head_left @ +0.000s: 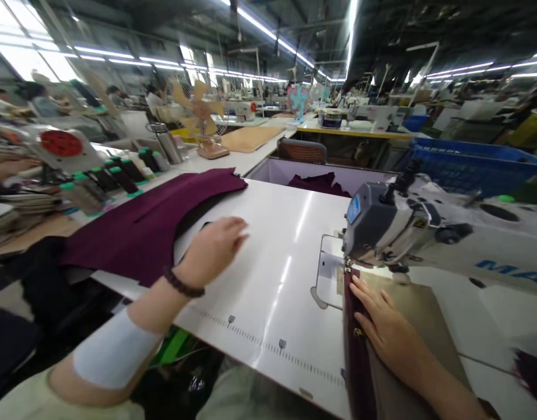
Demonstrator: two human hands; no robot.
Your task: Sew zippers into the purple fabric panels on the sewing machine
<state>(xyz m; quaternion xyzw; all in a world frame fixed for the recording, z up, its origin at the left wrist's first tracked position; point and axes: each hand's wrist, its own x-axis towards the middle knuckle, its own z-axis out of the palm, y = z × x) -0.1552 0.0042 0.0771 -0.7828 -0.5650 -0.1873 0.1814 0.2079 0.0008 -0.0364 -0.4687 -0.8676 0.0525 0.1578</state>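
Containers first: lilac-walled bin [272,170], upper middle of frame, crumpled maroon cloth [319,184] inside; blue basket [473,166], upper right, contents can't be made out. Work piece: dark maroon strip [357,361], lower right, narrow, lengthwise, gold-coloured pull [358,332] on it, lying along the left edge of a flat khaki panel [425,309]; its far end sits at the needle area of the sewing machine [425,224]. Right hand [388,326] lies palm down across strip and panel, fingers extended, slightly spread. Left hand [213,248], left of centre, over white table [268,262], fingers loosely bent, blurred, can't tell if pinching anything; broad maroon piece [137,224] just beside it, mid-left
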